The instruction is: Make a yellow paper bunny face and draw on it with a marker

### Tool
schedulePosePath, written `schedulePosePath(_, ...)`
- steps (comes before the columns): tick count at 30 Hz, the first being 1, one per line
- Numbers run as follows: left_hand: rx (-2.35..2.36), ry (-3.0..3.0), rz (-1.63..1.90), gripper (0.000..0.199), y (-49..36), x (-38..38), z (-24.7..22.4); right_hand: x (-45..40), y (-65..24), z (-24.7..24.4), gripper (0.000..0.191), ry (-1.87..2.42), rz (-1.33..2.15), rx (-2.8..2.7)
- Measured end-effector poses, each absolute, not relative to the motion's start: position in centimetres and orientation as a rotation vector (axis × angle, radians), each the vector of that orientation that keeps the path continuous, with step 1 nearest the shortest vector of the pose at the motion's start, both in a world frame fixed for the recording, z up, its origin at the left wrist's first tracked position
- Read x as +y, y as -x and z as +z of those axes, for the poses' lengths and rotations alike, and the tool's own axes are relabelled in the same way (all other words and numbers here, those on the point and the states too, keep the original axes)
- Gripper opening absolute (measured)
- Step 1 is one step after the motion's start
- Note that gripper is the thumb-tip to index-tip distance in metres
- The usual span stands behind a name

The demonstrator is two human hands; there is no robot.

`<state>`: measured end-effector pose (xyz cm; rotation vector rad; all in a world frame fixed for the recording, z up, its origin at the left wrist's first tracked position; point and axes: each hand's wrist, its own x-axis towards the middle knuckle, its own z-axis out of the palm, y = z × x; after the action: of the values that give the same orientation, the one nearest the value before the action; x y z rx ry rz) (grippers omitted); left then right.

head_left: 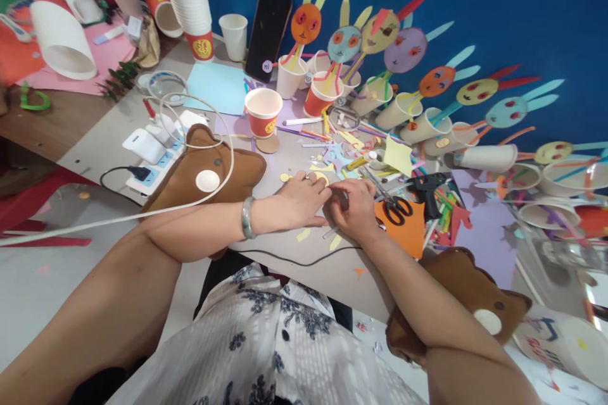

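My left hand (300, 200) lies on the table with its fingers stretched out, at the edge of a pale yellow paper piece (323, 175). Beside it, almost touching, is my right hand (354, 207), its fingers curled in toward the thumb; whatever they may hold is hidden. Small pale yellow paper strips (335, 241) lie just below the hands. Black-handled scissors (397, 209) rest to the right, on an orange paper sheet (407, 235). A red and white paper cup (263, 114) stands behind my left hand, with a brown cardboard disc (267, 145) at its foot.
Several paper cups bearing rabbit-faced paper figures (306, 22) line the blue wall. A black glue gun (430, 193) and markers lie at right. Brown cushions (213, 168) sit under both arms. A white cable (118, 218) and power strip (159, 171) are at left.
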<state>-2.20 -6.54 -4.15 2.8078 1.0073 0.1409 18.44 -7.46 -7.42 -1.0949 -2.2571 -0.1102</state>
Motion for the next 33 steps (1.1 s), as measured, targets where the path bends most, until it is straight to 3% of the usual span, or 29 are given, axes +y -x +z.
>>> schedulePosePath(8, 0.988, -2.737, 0.068, 0.054, 2.0, -5.8, -3.4, -7.4, -18.5, -7.5, 0.015, 1.041, -0.174, -2.255)
schedulePosePath(17, 1.0, -2.737, 0.078, 0.048, 2.2, -5.8, -2.9, -7.4, -18.6, -7.4, 0.014, 0.935, -0.288, -2.375)
schedulePosePath(25, 1.013, -2.767, 0.118, 0.042, 2.0, -5.6, -3.6, -8.5, -18.2, -4.2, 0.016, 0.936, -0.377, -2.583)
schedulePosePath(33, 1.011, -2.783, 0.064, 0.048, 2.2, -5.8, -3.1, -15.0, -18.4, -1.6, 0.013, 0.808, -0.31, -2.631)
